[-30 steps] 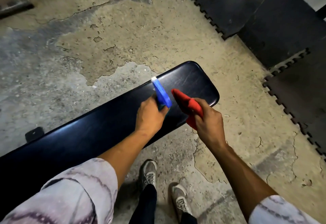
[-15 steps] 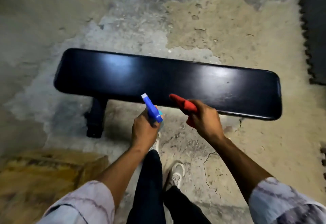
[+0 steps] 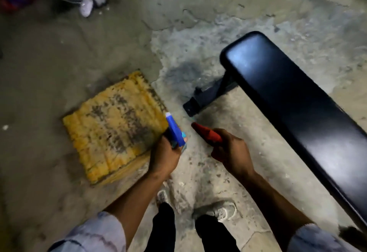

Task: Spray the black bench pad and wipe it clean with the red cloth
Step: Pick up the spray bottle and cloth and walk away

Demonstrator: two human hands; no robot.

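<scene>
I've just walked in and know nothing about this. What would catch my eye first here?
Probably the long, glossy black bench pad running down the right side, over cracked concrete. Then the colours at centre: the left hand holds a blue spray bottle, and the right hand grips a red cloth. A stained yellow mat lies at left.

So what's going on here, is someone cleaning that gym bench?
It looks that way. A person stands on the cracked concrete floor beside a black bench pad. The left hand grips a blue spray bottle, and the right hand holds a bunched red cloth. Right now both hands are over the floor, not over the pad, and the nozzle points away from it, toward a worn yellow mat. Nothing is touching the pad at this moment.
</scene>
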